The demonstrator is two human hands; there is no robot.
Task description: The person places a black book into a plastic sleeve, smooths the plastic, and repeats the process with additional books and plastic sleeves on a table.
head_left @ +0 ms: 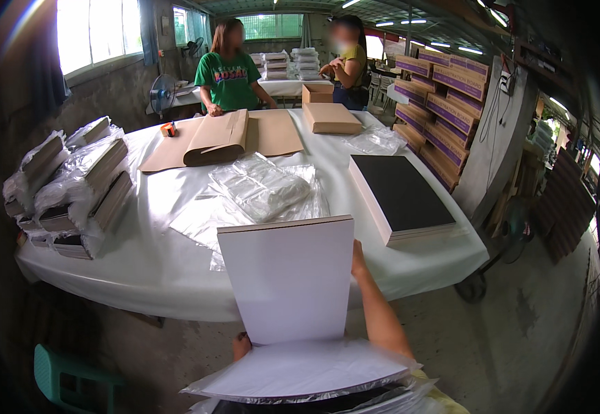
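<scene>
A stack of white boards (286, 283) stands tilted up in front of me, its far edge showing a thin dark line. My right hand (358, 258) grips the stack's right edge, with the fingers hidden behind it. Low on the left edge, my left hand (242, 345) is closed round the side, and only part of it shows. Against my body, below the stack, lies a white-topped pile in clear plastic (300, 372). Just beyond the boards, crumpled clear plastic bags (265, 186) lie on the white-covered table (141, 276).
Plastic-wrapped board stacks (72, 186) fill the table's left end. A black-topped board stack (403, 193) lies right. Brown paper (220, 138), a tape roll (169, 129) and a brown box (332, 117) lie farther back. Two people stand beyond. A green stool (72, 376) is lower left.
</scene>
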